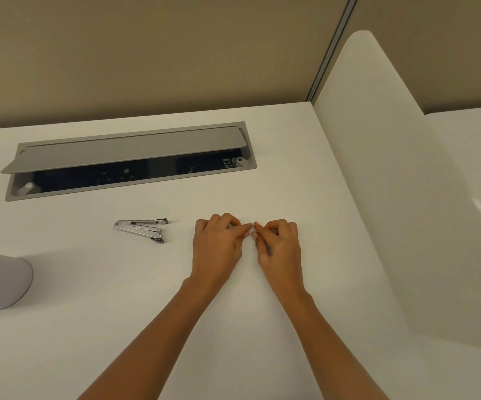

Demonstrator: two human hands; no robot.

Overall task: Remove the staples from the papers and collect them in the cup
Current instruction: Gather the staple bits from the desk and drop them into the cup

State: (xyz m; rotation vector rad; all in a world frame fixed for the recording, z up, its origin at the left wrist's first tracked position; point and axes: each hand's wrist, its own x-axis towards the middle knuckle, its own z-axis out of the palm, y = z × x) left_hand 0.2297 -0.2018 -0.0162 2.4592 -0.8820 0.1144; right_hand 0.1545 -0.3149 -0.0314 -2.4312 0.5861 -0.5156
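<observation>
Left hand (219,246), right hand (277,247), fingertips (247,226) perhaps pinching, staple remover (141,230) leftward

warm dim indoor light, soft shadow right of cup (1,280) on table (262,183), wide-angle bowing at edges, slight softness

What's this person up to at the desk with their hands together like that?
A person is working bare-handed at a white desk. The left hand and right hand meet, fingers curled and fingertips nearly touching, as if picking at something too small to see. A metal staple remover lies untouched left of the hands, and a cup is at the view's far left edge. No paper stands out from the white surface.
</observation>
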